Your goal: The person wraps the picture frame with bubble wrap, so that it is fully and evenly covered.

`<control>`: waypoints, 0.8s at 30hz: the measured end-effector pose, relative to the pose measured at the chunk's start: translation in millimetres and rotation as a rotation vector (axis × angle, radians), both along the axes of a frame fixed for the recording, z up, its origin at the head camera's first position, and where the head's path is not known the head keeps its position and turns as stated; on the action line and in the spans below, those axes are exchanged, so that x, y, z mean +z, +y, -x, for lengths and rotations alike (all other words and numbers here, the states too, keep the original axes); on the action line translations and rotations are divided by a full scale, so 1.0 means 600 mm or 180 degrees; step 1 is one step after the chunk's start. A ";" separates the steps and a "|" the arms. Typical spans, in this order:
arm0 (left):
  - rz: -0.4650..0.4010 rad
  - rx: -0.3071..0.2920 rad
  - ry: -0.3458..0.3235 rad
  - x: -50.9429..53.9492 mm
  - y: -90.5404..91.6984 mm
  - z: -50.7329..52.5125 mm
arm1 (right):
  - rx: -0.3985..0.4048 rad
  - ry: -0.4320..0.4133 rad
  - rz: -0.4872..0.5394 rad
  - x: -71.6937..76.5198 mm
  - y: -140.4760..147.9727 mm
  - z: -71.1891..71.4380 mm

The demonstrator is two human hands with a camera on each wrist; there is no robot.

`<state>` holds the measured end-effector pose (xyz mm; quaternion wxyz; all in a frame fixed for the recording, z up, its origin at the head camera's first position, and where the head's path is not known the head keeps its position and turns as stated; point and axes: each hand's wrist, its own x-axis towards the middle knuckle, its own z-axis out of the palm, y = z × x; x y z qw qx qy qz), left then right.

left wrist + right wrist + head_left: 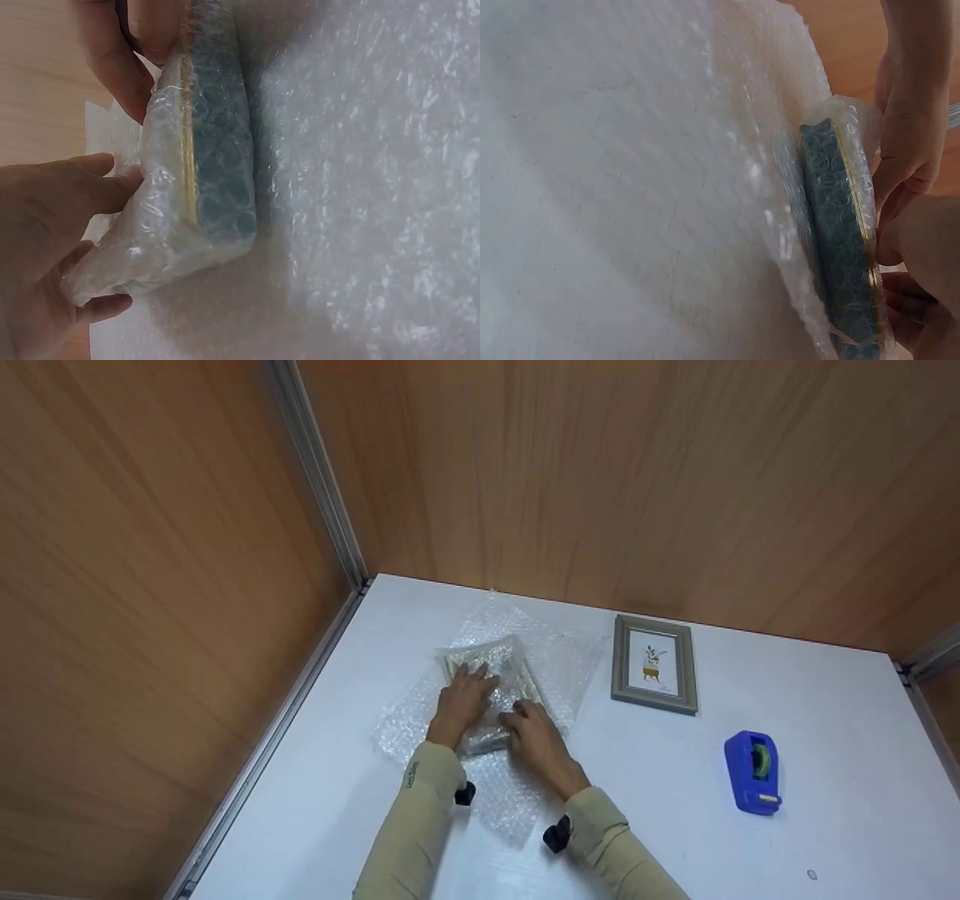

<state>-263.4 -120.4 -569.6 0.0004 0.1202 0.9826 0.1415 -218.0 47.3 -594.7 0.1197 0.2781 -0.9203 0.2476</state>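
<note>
The left sleeve and the right sleeve are long, khaki cloth, lightly creased. Small dark lettering marks the left one near its end. A black block sits beside the left cuff, another beside the right.

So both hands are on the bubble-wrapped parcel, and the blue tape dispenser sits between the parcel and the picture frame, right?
Not quite: the dispenser isn't between the parcel and the frame. The head view shows it to the right of the frame, nearer the person. The left hand and right hand are both on the parcel, as you say.
</note>
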 end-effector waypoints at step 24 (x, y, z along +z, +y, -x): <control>-0.1699 0.0532 0.0187 -0.006 -0.022 -0.026 | -0.0166 0.0062 0.0190 0.003 0.010 -0.002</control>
